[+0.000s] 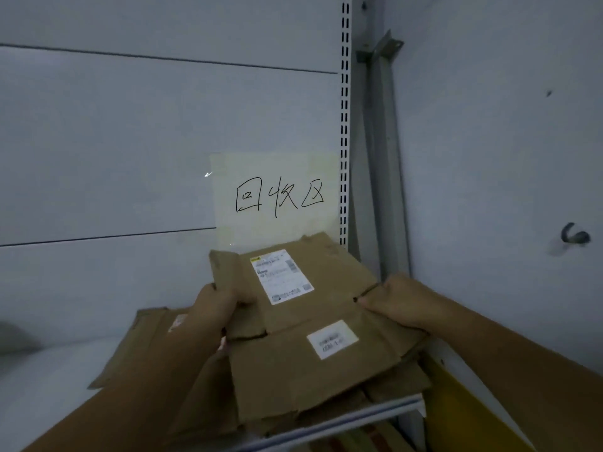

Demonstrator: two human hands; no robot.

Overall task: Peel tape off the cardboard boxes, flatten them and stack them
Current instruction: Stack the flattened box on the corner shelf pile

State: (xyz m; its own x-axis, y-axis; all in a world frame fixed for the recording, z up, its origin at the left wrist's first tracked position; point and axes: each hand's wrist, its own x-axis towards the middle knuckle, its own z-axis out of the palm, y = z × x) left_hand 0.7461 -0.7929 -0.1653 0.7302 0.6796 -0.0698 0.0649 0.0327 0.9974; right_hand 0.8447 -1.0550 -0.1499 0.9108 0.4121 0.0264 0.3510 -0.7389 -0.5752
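Head view: both hands grip flattened brown cardboard box, frame centre.
Left hand pinches left flap, right hand right edge.

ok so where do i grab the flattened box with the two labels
Take the flattened box by its side edges at the middle crease, from left and right, where the left hand and right hand hold it. It's a wide flat sheet with loose end flaps, so mid-edge holds should keep it level.
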